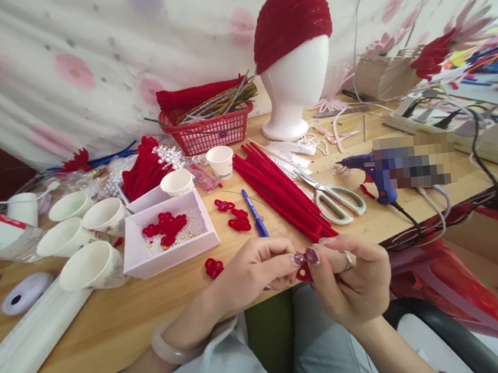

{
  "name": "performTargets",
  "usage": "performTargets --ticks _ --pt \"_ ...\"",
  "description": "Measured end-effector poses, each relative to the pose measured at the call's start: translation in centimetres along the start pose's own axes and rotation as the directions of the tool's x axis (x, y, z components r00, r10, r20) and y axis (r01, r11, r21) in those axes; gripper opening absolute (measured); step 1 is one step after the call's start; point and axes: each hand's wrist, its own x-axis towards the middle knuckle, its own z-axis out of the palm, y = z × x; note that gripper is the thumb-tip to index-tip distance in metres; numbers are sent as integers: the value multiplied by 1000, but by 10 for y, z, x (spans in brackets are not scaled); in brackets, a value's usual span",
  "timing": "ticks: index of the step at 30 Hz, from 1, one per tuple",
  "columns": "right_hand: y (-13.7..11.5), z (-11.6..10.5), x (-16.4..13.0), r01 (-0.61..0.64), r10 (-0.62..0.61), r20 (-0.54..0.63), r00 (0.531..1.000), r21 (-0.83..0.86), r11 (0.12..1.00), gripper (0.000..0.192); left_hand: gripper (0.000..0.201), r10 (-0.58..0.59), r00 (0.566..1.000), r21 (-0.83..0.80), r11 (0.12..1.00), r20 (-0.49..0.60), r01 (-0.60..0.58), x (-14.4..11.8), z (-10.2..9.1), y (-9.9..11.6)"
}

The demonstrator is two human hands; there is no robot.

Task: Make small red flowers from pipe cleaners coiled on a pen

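Between the fingertips of both hands is a small red pipe-cleaner flower, mostly covered by the fingers. My left hand pinches it from one side, and my right hand, with a ring on one finger, pinches it from the other. Just beyond the hands lies a bundle of long red pipe cleaners. A finished-looking red looped flower rests on the table by my left wrist. More red looped pieces lie beside a blue pen.
A white box holds red flowers and pearl beads. Scissors and a blue glue gun lie to the right. Paper cups stand left. Behind are a red basket and a white mannequin head in a red cap.
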Motion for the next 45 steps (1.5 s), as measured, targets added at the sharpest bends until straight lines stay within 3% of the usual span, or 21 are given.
performTargets --ticks 3,6,8,11,15,17,19,23,27,32,35,39,43,45 --pt "-4 -1 5 -242 237 48 970 153 958 16 30 146 988 185 974 -58 -134 -4 -1 0" --pt "-9 -6 13 -556 494 260 830 303 774 9 28 268 962 419 881 -58 -220 -8 -2 3" --pt "-11 -10 17 -637 531 360 767 334 695 9 26 293 955 494 838 -49 -232 -9 -2 5" --pt "-10 -15 13 -605 505 352 788 294 740 9 26 283 957 483 848 -66 -217 -7 -1 5" --pt "-3 -12 -7 -360 336 172 926 139 922 11 26 174 977 256 957 -121 -139 0 -1 -1" --pt "-1 -9 -15 -291 281 107 954 94 952 15 25 129 983 185 977 -132 -103 1 -1 -2" --pt "-2 -9 -15 -363 346 146 927 108 926 13 26 168 975 223 966 -143 -134 0 -1 -2" --pt "-9 -14 1 -575 511 342 789 114 810 6 28 276 949 383 902 -155 -200 -5 -1 4" --pt "-12 -18 13 -621 559 320 765 140 771 9 30 281 946 462 868 -158 -181 -7 -1 8" --pt "-10 -21 13 -731 632 376 678 246 637 19 25 268 957 331 918 -108 -220 -6 0 5" --pt "-9 -21 13 -750 653 370 661 295 592 24 11 286 951 331 914 -116 -235 -6 1 2" --pt "-9 -19 14 -742 678 312 666 370 559 23 6 440 892 575 759 -106 -306 -4 -1 -2" --pt "-10 -16 16 -750 702 311 641 450 485 25 10 679 732 789 420 54 -448 0 -6 -6" --pt "-10 -13 17 -754 720 310 621 485 443 26 11 732 666 843 263 143 -470 1 -8 -8"
